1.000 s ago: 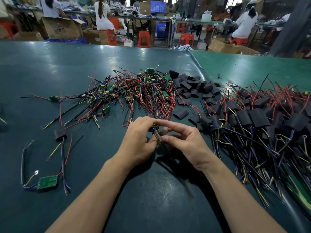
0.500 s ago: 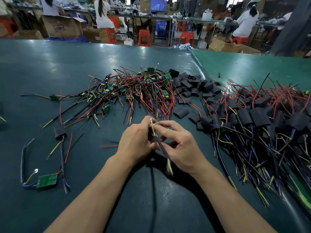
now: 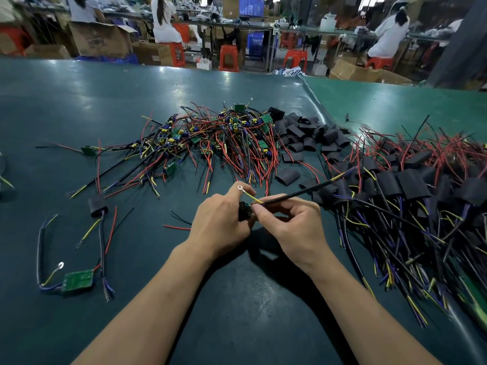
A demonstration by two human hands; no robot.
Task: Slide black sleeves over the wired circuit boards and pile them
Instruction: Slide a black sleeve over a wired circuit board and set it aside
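While the left hand (image 3: 220, 222) pinches a black sleeve (image 3: 242, 212) and the right hand (image 3: 292, 225) grips the wired board's cable (image 3: 295, 193), sleeving looks underway above the table (image 3: 79, 106); next, seat it, then add it to the sleeved pile (image 3: 411, 185).

You hold a small black sleeve (image 3: 243, 212) with yellow and black leads pointing right. Unsleeved green wired circuit boards (image 3: 210, 143) are heaped ahead, loose black sleeves (image 3: 308, 135) beside them, sleeved boards (image 3: 411, 185) piled right.
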